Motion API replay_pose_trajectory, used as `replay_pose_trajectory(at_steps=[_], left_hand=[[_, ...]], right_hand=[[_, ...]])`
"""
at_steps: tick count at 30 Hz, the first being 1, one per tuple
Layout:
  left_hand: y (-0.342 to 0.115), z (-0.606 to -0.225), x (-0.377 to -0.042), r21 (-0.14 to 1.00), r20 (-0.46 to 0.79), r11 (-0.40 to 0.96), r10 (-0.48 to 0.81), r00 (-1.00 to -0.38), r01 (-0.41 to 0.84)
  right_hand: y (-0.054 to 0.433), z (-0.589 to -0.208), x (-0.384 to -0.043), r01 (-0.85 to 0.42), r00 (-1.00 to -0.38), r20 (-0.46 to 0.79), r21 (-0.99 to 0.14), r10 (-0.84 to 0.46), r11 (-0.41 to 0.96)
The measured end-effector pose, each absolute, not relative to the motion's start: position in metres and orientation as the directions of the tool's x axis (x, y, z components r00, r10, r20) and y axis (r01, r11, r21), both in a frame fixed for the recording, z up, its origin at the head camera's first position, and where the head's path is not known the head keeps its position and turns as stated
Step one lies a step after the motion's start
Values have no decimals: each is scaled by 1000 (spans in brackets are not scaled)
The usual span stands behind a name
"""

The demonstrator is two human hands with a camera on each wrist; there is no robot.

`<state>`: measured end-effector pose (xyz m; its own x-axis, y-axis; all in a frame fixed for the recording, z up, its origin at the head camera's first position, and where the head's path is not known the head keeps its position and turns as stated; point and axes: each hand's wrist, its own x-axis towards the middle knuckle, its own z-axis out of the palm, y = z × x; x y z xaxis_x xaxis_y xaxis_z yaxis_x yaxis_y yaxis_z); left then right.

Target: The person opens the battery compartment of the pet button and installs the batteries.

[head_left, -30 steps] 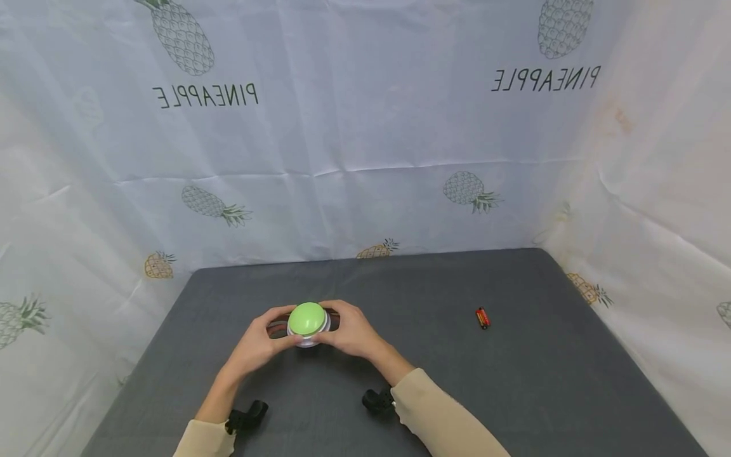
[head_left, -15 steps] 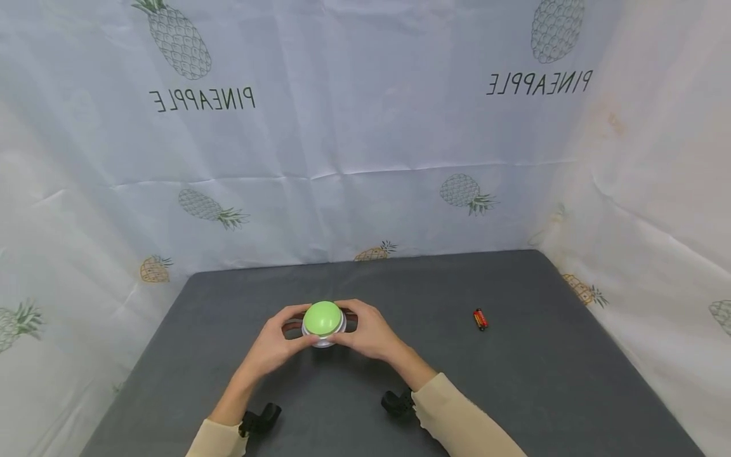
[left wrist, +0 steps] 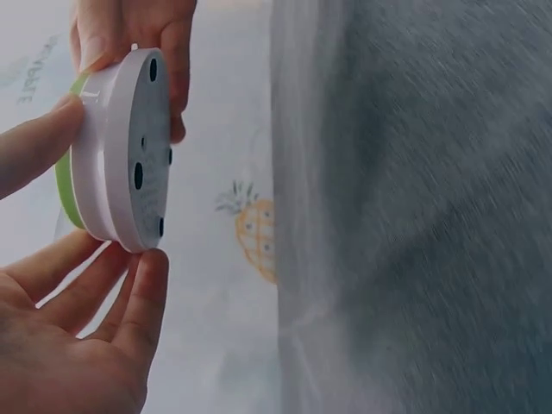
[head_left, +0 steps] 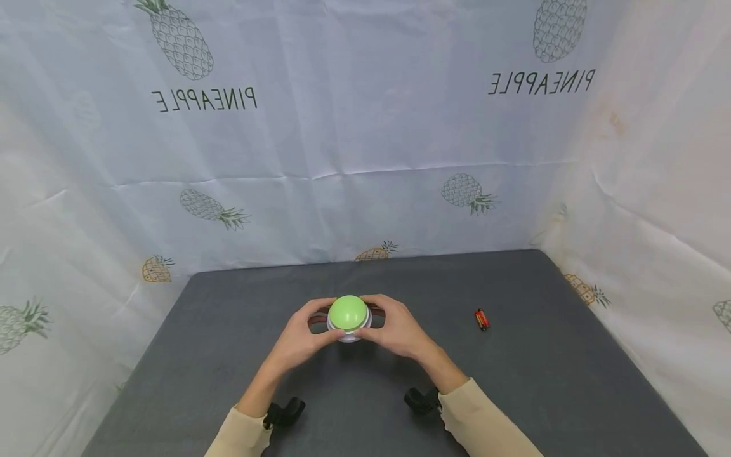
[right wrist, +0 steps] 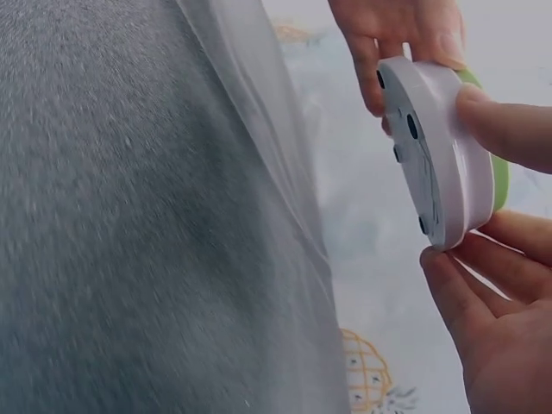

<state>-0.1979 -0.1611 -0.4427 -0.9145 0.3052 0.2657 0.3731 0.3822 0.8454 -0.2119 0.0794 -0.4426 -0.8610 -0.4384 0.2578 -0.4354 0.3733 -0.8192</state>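
A round push button (head_left: 349, 313) with a green dome and a white base is held between both hands, in the middle of the head view. My left hand (head_left: 304, 332) grips its left side, thumb at the near rim and fingers around the far side. On the right side my right hand (head_left: 400, 327) grips it the same way. Both wrist views show the white base (left wrist: 116, 155) raised off the table, its flat underside with dark round feet exposed. The green dome (right wrist: 500, 183) faces away from the table.
A small red-and-black battery (head_left: 482, 319) lies on the dark grey table (head_left: 411, 279), right of the hands. White pineapple-print curtains (head_left: 342, 127) hang behind and along both sides. Black wrist-camera mounts (head_left: 284, 412) sit at the cuffs.
Both hands have carried the push button to the right, and in the last half second slightly up in the view. The grip looks the same; the battery stays put.
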Motion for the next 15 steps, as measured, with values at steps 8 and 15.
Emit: replay_pose_trajectory(at_steps=[8,15], left_hand=[[-143,-439,-199,844,275,369,324,-905,388],[-128,-439,-201,846,286,347,345,-894,405]], right_hand=[[100,-438,-211,-445,-863,274,-811,-425,381],[116,-435,-209,-442,-869,274,-804,-412,397]])
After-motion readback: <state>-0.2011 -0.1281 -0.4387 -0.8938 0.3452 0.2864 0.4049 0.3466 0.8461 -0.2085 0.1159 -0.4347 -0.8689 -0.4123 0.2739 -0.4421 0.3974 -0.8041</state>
